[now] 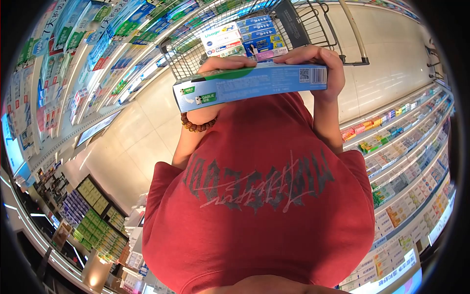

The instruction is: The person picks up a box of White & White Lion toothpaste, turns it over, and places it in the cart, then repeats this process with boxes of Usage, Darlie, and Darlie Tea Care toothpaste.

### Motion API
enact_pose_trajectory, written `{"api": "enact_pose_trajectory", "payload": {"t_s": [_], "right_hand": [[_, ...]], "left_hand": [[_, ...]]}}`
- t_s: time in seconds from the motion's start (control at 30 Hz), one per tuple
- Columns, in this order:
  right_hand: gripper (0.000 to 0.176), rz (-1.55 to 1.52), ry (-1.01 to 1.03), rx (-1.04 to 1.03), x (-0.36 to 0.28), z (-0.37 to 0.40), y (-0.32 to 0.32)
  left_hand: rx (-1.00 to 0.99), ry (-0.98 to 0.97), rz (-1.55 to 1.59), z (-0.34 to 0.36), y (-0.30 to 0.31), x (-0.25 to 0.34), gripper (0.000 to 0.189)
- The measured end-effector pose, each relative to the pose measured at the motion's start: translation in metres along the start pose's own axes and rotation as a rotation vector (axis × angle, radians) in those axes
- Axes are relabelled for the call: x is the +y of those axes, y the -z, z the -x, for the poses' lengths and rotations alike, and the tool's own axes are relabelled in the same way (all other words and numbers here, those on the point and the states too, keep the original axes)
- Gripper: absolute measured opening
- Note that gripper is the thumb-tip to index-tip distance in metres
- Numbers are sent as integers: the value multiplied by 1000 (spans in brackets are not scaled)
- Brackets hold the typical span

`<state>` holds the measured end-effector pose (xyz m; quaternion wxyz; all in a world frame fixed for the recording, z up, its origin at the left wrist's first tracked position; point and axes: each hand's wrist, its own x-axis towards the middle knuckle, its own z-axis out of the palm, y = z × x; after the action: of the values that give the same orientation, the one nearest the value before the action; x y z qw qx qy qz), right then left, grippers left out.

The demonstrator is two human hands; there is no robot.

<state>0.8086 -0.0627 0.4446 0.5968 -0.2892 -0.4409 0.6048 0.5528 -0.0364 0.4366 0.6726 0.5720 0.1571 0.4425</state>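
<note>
Long blue toothpaste box (249, 85) held level before a red shirt (259, 206), left hand (224, 63) clamped on one end, right hand (319, 62) on the other, shopping cart (313, 22) just beyond, stocked shelves (406, 161) either side

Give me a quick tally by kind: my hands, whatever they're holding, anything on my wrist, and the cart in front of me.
Hands: 2, left hand and right hand, both with a grip on the box
Toothpaste box: 1
Beaded bracelet: 1, on the left wrist
Shopping cart: 1
Total: 5
</note>
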Motion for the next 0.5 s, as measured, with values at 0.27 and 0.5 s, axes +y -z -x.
{"api": "enact_pose_trajectory", "payload": {"t_s": [0.27,0.5], "right_hand": [[60,-1,-8,8,-1,1,-2],[60,7,-16,18,-2,1,-4]], "left_hand": [[-12,-15,-11,-1,0,2,43],[-8,-16,-21,1,1,2,44]]}}
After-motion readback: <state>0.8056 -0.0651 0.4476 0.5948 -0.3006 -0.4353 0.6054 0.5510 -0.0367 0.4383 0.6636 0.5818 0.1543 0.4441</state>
